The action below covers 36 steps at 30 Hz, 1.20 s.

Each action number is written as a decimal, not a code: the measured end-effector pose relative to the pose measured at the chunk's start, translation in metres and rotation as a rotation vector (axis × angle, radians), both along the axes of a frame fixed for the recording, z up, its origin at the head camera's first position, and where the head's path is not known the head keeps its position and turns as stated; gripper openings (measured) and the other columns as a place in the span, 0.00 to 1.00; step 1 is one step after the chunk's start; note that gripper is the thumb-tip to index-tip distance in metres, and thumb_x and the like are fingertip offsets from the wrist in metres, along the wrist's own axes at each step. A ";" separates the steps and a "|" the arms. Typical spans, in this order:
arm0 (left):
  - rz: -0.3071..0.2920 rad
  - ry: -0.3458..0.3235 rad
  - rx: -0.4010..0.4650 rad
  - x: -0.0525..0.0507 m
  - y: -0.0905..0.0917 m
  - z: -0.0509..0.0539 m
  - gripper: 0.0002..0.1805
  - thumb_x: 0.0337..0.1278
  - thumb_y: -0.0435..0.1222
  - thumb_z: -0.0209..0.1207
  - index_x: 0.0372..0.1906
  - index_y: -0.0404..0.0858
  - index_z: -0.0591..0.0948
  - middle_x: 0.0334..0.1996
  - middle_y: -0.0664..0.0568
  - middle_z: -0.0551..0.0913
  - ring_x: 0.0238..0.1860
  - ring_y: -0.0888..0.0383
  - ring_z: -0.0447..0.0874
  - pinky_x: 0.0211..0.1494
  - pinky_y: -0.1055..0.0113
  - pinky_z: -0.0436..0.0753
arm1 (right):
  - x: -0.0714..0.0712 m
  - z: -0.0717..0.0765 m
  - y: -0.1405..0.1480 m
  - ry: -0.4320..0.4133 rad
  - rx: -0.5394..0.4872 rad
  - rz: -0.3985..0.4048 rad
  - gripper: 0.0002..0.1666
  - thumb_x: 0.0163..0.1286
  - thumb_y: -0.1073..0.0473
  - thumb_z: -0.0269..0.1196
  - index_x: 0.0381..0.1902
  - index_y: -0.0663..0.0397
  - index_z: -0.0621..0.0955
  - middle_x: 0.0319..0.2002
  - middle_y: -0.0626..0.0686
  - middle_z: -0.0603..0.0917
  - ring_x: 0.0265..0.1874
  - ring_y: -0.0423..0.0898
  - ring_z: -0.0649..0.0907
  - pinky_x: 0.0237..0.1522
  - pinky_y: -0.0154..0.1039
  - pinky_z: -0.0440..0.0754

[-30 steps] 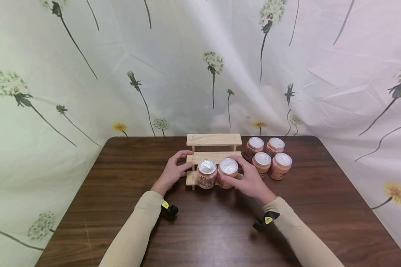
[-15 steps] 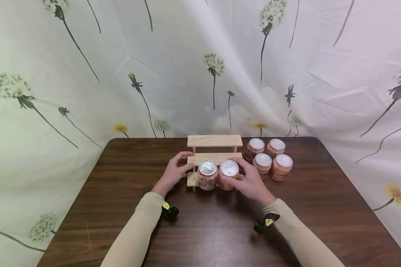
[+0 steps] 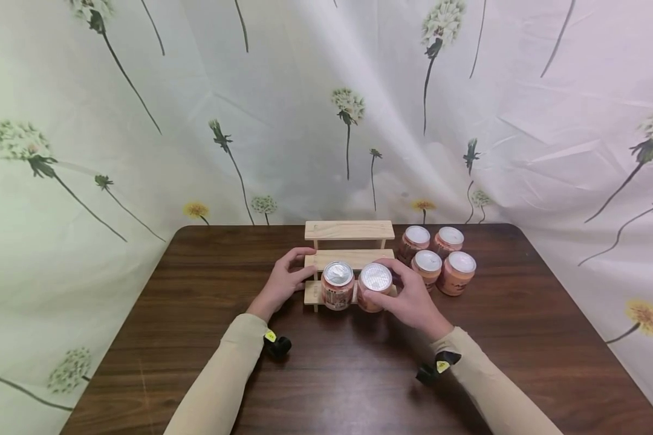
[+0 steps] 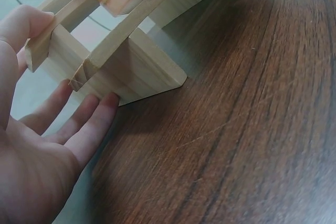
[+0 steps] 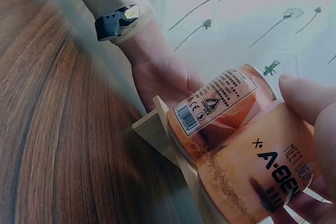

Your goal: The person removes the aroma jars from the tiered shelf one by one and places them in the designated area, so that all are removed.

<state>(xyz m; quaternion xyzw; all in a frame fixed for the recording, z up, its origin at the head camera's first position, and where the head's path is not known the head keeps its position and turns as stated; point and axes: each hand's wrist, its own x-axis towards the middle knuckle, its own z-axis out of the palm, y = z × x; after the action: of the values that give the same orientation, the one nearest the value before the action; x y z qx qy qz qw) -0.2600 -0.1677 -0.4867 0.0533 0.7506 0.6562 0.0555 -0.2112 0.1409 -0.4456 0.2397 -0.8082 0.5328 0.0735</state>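
A small three-step wooden stand (image 3: 349, 229) sits on the table in the head view. On its lowest step is a pinkish-orange can (image 3: 338, 289) with a silver lid. To the right of it, my right hand (image 3: 413, 302) grips a second can (image 5: 257, 166) between thumb and fingers. This can is over the same step, close beside the first; whether it rests there I cannot tell. My left hand (image 3: 283, 279) touches the left side of the stand. In the left wrist view its fairly straight fingers (image 4: 97, 121) lie against the wooden side panel (image 4: 142, 64).
Several more silver-lidded cans (image 3: 427, 272) stand grouped on the table just right of the stand. The dark wood-grain table (image 3: 326, 386) has a flowered cloth (image 3: 283, 121) hanging behind it and at its sides. A small black camera (image 3: 276, 345) is strapped to each wrist.
My right hand has shifted the second can slightly to the right and toward me, so a narrow gap now shows between the two cans. The left hand keeps its place on the stand.
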 end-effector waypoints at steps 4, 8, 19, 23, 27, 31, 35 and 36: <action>0.002 0.005 0.000 0.001 0.000 0.001 0.21 0.72 0.40 0.66 0.67 0.48 0.80 0.70 0.41 0.69 0.60 0.46 0.78 0.49 0.55 0.86 | 0.004 0.000 0.004 0.013 0.002 -0.009 0.33 0.59 0.59 0.81 0.62 0.49 0.81 0.52 0.50 0.85 0.49 0.44 0.84 0.54 0.39 0.83; -0.001 0.008 -0.006 0.001 0.000 0.001 0.22 0.72 0.40 0.66 0.67 0.47 0.79 0.70 0.40 0.69 0.61 0.46 0.77 0.49 0.55 0.86 | 0.009 0.002 0.010 0.011 -0.011 -0.018 0.34 0.58 0.60 0.82 0.61 0.50 0.82 0.51 0.49 0.85 0.49 0.44 0.84 0.53 0.39 0.82; -0.002 -0.005 -0.001 0.001 0.001 0.000 0.22 0.72 0.40 0.66 0.67 0.48 0.79 0.70 0.41 0.69 0.60 0.46 0.78 0.49 0.55 0.86 | 0.016 0.007 0.034 -0.014 -0.026 -0.031 0.34 0.57 0.60 0.82 0.61 0.48 0.82 0.51 0.49 0.86 0.48 0.43 0.84 0.52 0.32 0.81; 0.000 -0.009 0.004 0.001 0.000 -0.001 0.22 0.72 0.39 0.66 0.67 0.48 0.79 0.70 0.40 0.69 0.61 0.45 0.78 0.50 0.54 0.87 | 0.017 0.008 0.043 0.003 -0.013 -0.053 0.34 0.57 0.60 0.82 0.61 0.47 0.82 0.50 0.49 0.86 0.47 0.42 0.84 0.48 0.33 0.82; 0.000 -0.013 0.002 0.000 0.000 -0.002 0.22 0.72 0.39 0.66 0.68 0.47 0.79 0.70 0.40 0.68 0.61 0.45 0.78 0.51 0.54 0.87 | 0.020 0.009 0.051 0.012 -0.010 -0.075 0.35 0.56 0.64 0.82 0.61 0.49 0.82 0.51 0.50 0.85 0.47 0.39 0.83 0.48 0.32 0.81; 0.001 -0.015 0.000 -0.001 0.001 -0.002 0.22 0.72 0.40 0.66 0.67 0.48 0.79 0.71 0.41 0.68 0.61 0.45 0.78 0.51 0.55 0.87 | 0.020 0.007 0.058 0.062 -0.008 -0.102 0.37 0.51 0.71 0.82 0.60 0.56 0.83 0.52 0.54 0.85 0.49 0.36 0.80 0.55 0.28 0.74; 0.005 -0.016 0.005 -0.001 0.001 -0.001 0.22 0.72 0.39 0.66 0.67 0.48 0.79 0.70 0.40 0.69 0.60 0.45 0.79 0.49 0.56 0.87 | 0.019 0.004 0.067 0.105 -0.001 -0.090 0.38 0.48 0.74 0.82 0.58 0.59 0.83 0.53 0.57 0.85 0.52 0.37 0.79 0.55 0.28 0.73; 0.007 -0.015 0.005 -0.002 0.002 -0.001 0.22 0.72 0.39 0.66 0.67 0.48 0.79 0.69 0.41 0.69 0.60 0.46 0.79 0.49 0.56 0.87 | 0.018 0.004 0.069 0.106 0.000 -0.083 0.38 0.47 0.74 0.83 0.58 0.58 0.83 0.54 0.56 0.85 0.53 0.37 0.78 0.55 0.27 0.73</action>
<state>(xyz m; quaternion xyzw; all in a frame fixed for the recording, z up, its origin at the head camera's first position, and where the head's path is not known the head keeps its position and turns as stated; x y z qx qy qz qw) -0.2615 -0.1662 -0.4879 0.0459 0.7487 0.6588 0.0588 -0.1928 0.2095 -0.4414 0.2340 -0.8125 0.5157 0.1382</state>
